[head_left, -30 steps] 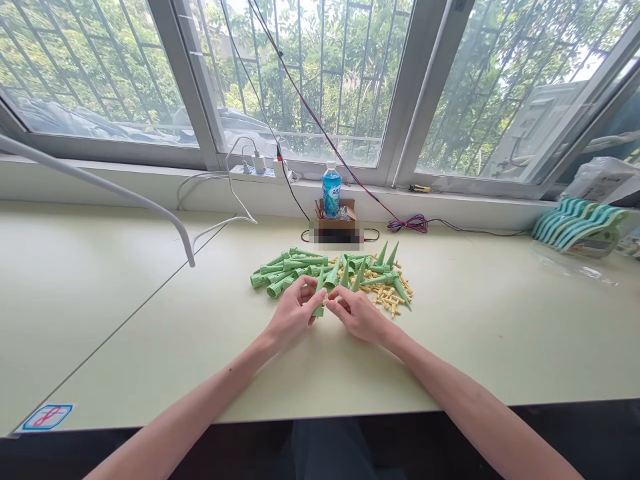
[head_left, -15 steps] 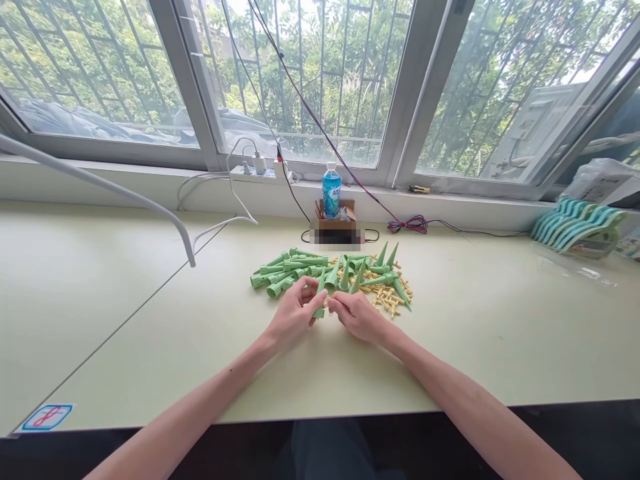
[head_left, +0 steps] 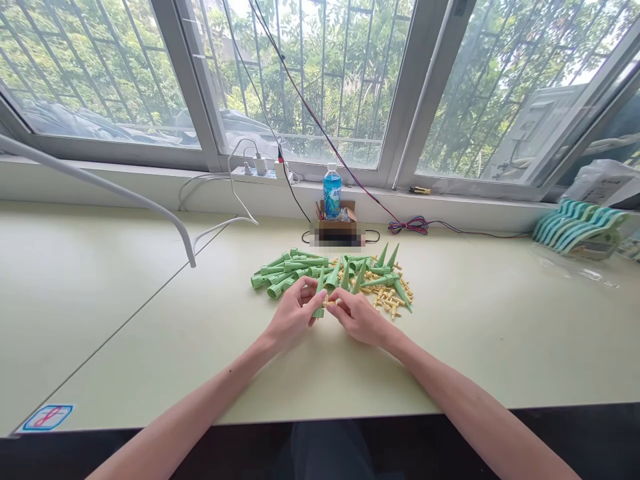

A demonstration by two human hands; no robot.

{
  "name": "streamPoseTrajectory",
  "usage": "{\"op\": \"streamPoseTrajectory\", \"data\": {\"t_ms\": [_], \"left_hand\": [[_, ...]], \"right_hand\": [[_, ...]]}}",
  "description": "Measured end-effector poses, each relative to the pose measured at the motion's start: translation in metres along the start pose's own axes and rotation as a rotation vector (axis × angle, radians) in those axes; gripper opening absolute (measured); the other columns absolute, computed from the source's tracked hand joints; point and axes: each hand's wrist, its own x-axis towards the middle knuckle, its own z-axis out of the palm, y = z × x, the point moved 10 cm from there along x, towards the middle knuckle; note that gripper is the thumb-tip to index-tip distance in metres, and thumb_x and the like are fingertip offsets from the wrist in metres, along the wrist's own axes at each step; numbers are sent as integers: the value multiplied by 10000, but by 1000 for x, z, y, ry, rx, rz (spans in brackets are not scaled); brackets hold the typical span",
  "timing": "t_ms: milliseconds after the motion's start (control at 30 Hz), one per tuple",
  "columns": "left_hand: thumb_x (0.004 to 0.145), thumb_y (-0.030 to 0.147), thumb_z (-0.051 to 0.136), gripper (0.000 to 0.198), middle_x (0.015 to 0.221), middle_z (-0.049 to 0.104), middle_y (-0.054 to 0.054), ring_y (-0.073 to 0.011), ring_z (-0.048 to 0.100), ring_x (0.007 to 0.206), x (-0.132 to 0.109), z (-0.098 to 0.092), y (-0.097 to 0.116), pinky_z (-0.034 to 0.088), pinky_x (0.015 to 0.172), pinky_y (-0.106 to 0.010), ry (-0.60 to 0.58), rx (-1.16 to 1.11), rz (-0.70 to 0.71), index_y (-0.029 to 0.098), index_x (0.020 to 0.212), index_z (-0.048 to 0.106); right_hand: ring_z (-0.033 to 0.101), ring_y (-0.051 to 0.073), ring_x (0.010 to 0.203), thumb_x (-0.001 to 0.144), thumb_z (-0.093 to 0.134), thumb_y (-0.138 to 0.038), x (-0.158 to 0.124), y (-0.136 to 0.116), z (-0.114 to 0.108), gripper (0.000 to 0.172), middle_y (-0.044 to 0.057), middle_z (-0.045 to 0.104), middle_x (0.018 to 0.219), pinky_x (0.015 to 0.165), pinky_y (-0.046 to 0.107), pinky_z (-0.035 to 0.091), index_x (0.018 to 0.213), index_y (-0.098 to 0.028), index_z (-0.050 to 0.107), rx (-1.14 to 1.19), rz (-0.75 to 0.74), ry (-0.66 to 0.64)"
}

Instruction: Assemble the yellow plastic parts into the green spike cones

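Note:
My left hand (head_left: 293,315) pinches a green cone-shaped spike (head_left: 319,298), tip pointing up. My right hand (head_left: 357,315) is closed beside it, fingertips holding a small yellow piece (head_left: 330,303) against the spike's side. Both hands meet just in front of a pile of green spikes (head_left: 295,268) lying on the pale green table (head_left: 150,333). Several small yellow pieces (head_left: 386,297) lie scattered to the right of the pile, with a few spikes standing upright among them.
A blue bottle (head_left: 331,192) stands in a small cardboard box (head_left: 336,227) at the back by the window. Cables (head_left: 407,225) run along the sill. A stack of teal hangers (head_left: 575,227) lies at the far right. A white tube (head_left: 100,187) arcs over the left.
The hands have barely moved; my right fingertips have shifted slightly closer against the spike held by my left hand.

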Motion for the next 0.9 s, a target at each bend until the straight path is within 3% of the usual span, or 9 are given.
{"op": "streamPoseTrajectory", "data": {"t_ms": [467, 767, 900], "left_hand": [[852, 480, 629, 320, 686, 516, 32, -138, 540, 630, -2, 5, 3, 422, 439, -206, -42, 24, -14, 222, 948, 466], [838, 487, 646, 327, 677, 524, 36, -110, 494, 577, 0, -1, 1, 415, 433, -198, 0, -1, 1, 218, 919, 478], [845, 476, 640, 321, 700, 533, 25, -111, 489, 596, -1, -1, 1, 409, 431, -192, 2, -2, 0, 214, 934, 479]], "right_hand": [[400, 101, 483, 1032, 322, -349, 1, 4, 0, 410, -44, 432, 527, 557, 224, 323, 739, -182, 557, -19, -15, 6], [330, 102, 469, 982, 452, -361, 0, -1, -2, 195, -79, 423, 524, 520, 224, 271, 972, -194, 552, -29, 4, 26], [329, 104, 474, 975, 455, -321, -1, -2, -2, 142, -78, 438, 538, 525, 224, 275, 965, -202, 533, -26, -11, 23]]}}
